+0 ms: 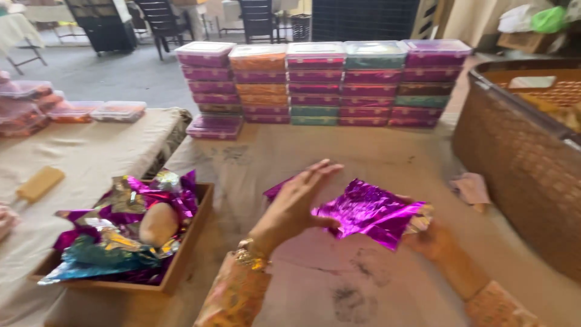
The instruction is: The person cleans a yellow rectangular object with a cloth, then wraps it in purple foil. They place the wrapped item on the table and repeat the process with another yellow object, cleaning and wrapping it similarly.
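My left hand [295, 203] and my right hand [431, 237] hold a crinkled sheet of shiny magenta foil [370, 212] between them above the paper-covered table [290, 157]. The left hand's thumb pinches the foil's left edge while its fingers stretch up and apart. My right hand sits under the foil's right end, mostly hidden by it. A gold bracelet [251, 255] circles my left wrist. Whether anything lies inside the foil cannot be seen.
A wooden tray [192, 242] at front left holds crumpled coloured foil and a pale rounded lump [158, 223]. Stacks of lidded plastic boxes [315, 82] line the table's far edge. A brown woven basket [520, 163] stands at right, a pink cloth [471, 188] beside it. A yellow bar [39, 183] lies left.
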